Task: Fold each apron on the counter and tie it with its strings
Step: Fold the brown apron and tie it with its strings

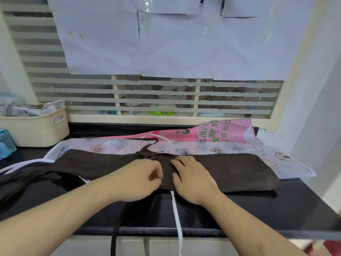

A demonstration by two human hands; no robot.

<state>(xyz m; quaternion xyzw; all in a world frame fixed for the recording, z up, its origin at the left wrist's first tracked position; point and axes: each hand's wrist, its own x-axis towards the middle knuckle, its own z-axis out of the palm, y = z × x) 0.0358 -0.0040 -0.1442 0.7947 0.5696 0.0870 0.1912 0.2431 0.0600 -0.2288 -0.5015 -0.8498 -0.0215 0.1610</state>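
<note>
A dark brown apron (230, 170) lies folded into a long band across the black counter (276, 209). My left hand (140, 180) has curled fingers pinching the brown cloth at the band's middle. My right hand (191, 178) rests flat on the cloth just to the right of it. A brown string (118, 228) hangs over the counter's front edge, and another brown string loop (147, 140) lies behind the band. Under the brown apron lies a pale printed apron (212, 148), with a white string (177, 222) hanging down in front. A pink checked apron (217, 133) lies behind.
A cream plastic basket (35, 130) with packets stands at the back left. A blue box (5, 143) sits at the left edge. A barred window with taped paper sheets (166, 43) backs the counter. A white wall (313, 117) bounds the right.
</note>
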